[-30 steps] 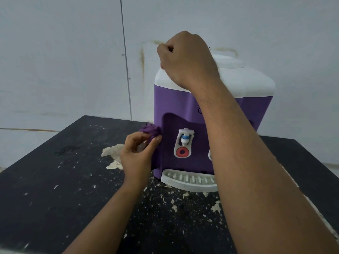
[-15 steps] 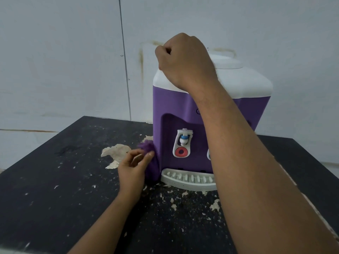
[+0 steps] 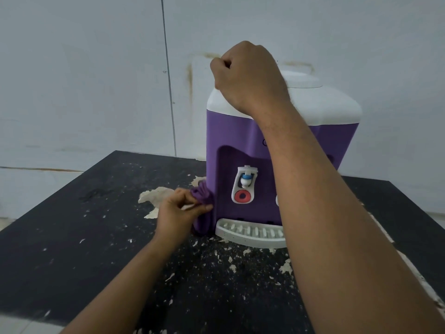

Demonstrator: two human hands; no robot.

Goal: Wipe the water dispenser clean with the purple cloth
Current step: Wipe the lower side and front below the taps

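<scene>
The water dispenser [image 3: 240,138] has a purple body and a white top, and it stands on a black table [image 3: 72,249]. My left hand [image 3: 177,215] pinches the bunched purple cloth [image 3: 204,208] against the dispenser's lower left side, just left of the white drip tray [image 3: 250,233]. My right hand [image 3: 248,78] sits as a fist on the white top's near left corner, with its forearm crossing the dispenser's front. The forearm hides the right tap. The left tap [image 3: 245,184] is white with a blue and red part.
The black tabletop is scuffed, with pale flakes scattered in front of the dispenser and a larger pale patch [image 3: 156,196] left of it. A grey-white wall [image 3: 96,80] stands close behind. The table's right edge [image 3: 409,259] is chipped.
My left hand has slid the cloth down the dispenser's left side, from mid-height to near the base. My right hand has stayed on top.
</scene>
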